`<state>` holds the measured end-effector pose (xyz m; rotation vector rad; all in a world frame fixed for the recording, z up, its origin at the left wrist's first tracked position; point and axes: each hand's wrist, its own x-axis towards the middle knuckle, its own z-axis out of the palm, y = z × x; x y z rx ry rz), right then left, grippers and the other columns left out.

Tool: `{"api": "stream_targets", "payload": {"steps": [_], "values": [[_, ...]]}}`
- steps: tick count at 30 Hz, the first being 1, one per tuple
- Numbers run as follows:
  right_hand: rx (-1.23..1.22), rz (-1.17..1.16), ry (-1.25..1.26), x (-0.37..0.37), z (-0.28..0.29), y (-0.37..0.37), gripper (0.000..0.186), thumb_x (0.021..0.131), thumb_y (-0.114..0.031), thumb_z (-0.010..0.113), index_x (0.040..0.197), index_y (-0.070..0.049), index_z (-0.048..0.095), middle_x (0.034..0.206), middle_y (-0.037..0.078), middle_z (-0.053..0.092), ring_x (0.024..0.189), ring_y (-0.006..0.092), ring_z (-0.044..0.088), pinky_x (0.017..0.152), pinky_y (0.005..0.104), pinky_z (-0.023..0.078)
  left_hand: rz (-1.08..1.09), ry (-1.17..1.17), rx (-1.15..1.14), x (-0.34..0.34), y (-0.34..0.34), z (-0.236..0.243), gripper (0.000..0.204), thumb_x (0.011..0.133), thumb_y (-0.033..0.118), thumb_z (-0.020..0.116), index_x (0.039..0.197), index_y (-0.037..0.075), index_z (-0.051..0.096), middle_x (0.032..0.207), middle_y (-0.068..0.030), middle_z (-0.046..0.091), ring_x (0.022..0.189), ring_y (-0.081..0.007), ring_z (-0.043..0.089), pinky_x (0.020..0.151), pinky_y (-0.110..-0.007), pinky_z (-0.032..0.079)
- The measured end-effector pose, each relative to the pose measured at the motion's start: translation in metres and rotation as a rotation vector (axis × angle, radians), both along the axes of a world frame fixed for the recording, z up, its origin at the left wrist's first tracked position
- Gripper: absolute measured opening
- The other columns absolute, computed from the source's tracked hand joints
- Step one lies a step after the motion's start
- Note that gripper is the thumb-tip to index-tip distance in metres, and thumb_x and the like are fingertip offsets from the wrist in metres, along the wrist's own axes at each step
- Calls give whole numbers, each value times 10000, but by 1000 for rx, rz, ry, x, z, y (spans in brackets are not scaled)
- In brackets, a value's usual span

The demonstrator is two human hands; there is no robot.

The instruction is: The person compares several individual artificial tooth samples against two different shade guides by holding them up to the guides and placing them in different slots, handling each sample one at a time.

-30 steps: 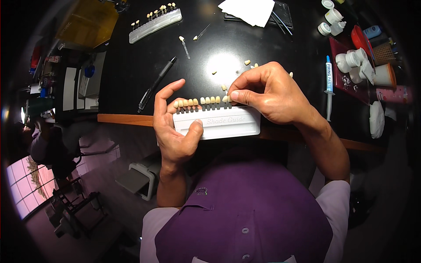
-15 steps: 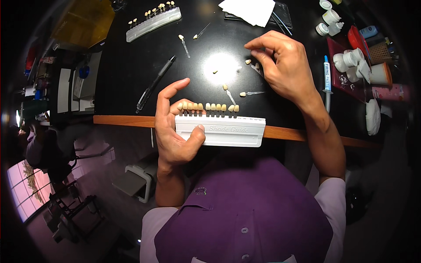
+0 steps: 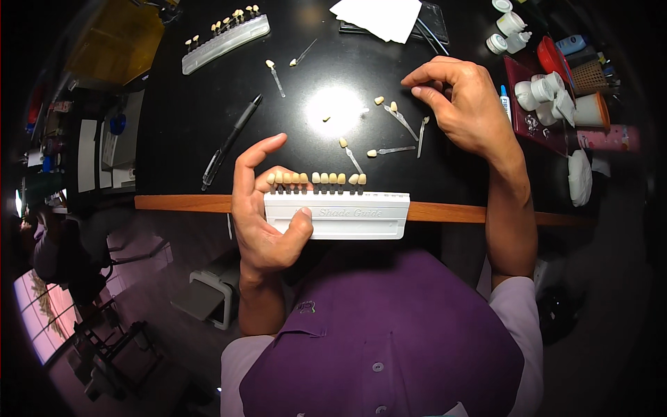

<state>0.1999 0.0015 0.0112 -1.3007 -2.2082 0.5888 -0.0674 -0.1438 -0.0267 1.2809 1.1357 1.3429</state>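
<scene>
My left hand (image 3: 267,222) holds a white plastic shade guide holder (image 3: 354,226) at the bench's front edge, thumb on its face and index finger raised; several tooth-coloured tabs (image 3: 323,178) stand along its top. My right hand (image 3: 410,88) hovers over the black bench (image 3: 180,139), thumb and index slightly apart, with nothing visible between them. Below and left of those fingertips lie loose tabs on clear stems (image 3: 379,101), (image 3: 372,153), (image 3: 343,143); more (image 3: 270,64) lie farther back. A small loose tooth piece (image 3: 326,118) rests in the glare.
A pen (image 3: 233,139) lies left. At the back are another tab rack (image 3: 226,42) and white paper (image 3: 375,17) on a dark pad. Jars (image 3: 511,22), a red tray (image 3: 517,73), cups (image 3: 589,110) and a folded white cloth (image 3: 579,177) line the right. A dark figure (image 3: 55,243) shows at left.
My right hand has let go at the holder's tabs and moved up and right over the bench. The holder in my left hand has dropped slightly toward me.
</scene>
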Motion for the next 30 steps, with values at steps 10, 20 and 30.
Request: {"api": "stream_targets", "payload": {"steps": [10,20,30], "values": [[5,87,-73,-7,-9,-8,201,859,-113,743,1023,1,770,981,177,728,935,351,709,865,421,558,14,-2,-27,4,3,0,798,705,-32,562,1470,-74,339,893,-100,617,837,-109,625,819,-252,515],[-79,-60,311,-17,4,-18,93,889,-78,770,931,2,748,825,96,757,713,128,703,674,268,559,70,-13,1,6,2,2,779,729,-21,575,1471,-67,343,922,-112,632,887,-118,637,855,-262,521],[-554,189,684,-27,-1,-38,80,910,-4,765,975,38,747,852,77,747,780,97,700,709,234,573,81,11,-26,6,1,2,765,738,-21,586,1468,-51,356,928,-115,631,882,-119,635,845,-263,524]]}}
